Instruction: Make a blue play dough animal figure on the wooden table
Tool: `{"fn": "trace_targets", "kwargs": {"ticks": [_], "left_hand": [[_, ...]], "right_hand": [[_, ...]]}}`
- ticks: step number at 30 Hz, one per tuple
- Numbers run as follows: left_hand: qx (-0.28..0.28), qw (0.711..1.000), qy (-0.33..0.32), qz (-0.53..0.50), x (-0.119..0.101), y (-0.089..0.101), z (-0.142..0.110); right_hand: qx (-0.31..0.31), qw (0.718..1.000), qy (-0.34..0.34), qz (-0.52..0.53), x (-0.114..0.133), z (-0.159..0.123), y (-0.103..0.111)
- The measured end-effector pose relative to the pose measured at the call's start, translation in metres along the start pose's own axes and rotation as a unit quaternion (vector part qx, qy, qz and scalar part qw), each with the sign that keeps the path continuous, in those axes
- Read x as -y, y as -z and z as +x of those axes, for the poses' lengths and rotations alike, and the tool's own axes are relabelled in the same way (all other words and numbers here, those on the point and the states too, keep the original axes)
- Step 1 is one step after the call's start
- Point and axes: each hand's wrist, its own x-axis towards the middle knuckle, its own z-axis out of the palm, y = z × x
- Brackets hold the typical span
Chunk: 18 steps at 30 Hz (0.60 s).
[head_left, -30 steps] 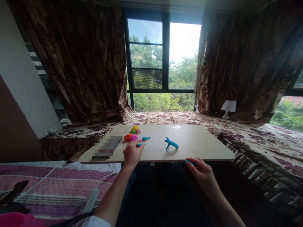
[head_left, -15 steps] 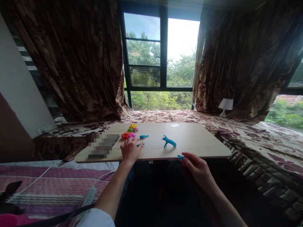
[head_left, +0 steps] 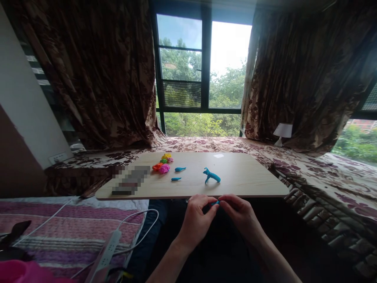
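Observation:
My left hand (head_left: 198, 216) and my right hand (head_left: 238, 212) meet just in front of the table's near edge. Both pinch one small piece of blue modelling clay (head_left: 216, 203), mostly covered by the fingertips. Beyond them on the table stands a blue clay animal figure (head_left: 211, 176), its long body propped on legs at the left end. Two tapered blue clay pieces lie left of it, a larger one (head_left: 180, 169) and a smaller one (head_left: 176, 179). Farther left sit lumps of orange (head_left: 157, 167), magenta (head_left: 164, 168), green (head_left: 163, 161), yellow (head_left: 167, 156) and pink clay (head_left: 170, 160).
A pale wooden table (head_left: 250, 184) stands before me, with a blurred-out dark flat object (head_left: 131, 181) at its left. A power strip (head_left: 107, 251) with a white cable rests on the striped bedding (head_left: 73, 228). On the window ledge is a small white lamp (head_left: 283, 131).
My left hand has come off the tabletop, moving right and toward me to join my right hand at the blue clay. My right hand has shifted slightly left. The smaller tapered piece is now uncovered.

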Motion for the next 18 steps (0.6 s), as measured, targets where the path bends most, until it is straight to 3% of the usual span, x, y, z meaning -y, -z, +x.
{"fn": "trace_targets", "kwargs": {"ticks": [4,18], "left_hand": [[0.002,0.999,0.033,-0.024,0.004,0.002,-0.001],[0.068,0.987,0.091,-0.109,-0.010,0.014,-0.005]], "right_hand": [[0.012,0.999,0.035,-0.029,-0.001,-0.001,-0.002],[0.050,0.996,0.053,-0.047,0.016,-0.006,-0.001]]}}
